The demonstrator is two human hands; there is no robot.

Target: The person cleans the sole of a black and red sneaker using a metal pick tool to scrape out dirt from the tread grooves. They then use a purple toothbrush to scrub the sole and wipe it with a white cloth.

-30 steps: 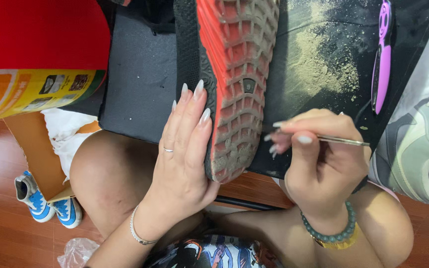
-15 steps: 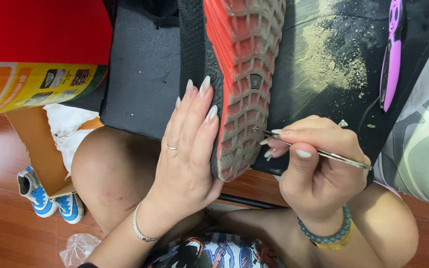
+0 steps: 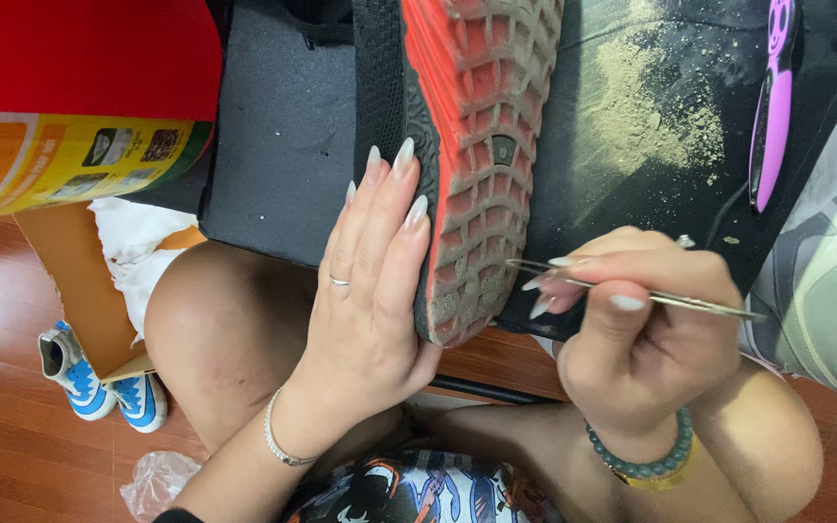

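My left hand [image 3: 365, 291] lies flat against the upturned shoe [image 3: 467, 145], steadying its sole, while my right hand's [image 3: 632, 339] fingers pinch a thin metal pick [image 3: 632, 292] aimed at the tread.

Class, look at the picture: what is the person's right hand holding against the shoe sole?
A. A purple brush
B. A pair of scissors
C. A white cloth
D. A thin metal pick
D: the right hand pinches a thin metal pick, its tip at the red and grey shoe sole that the left hand steadies.
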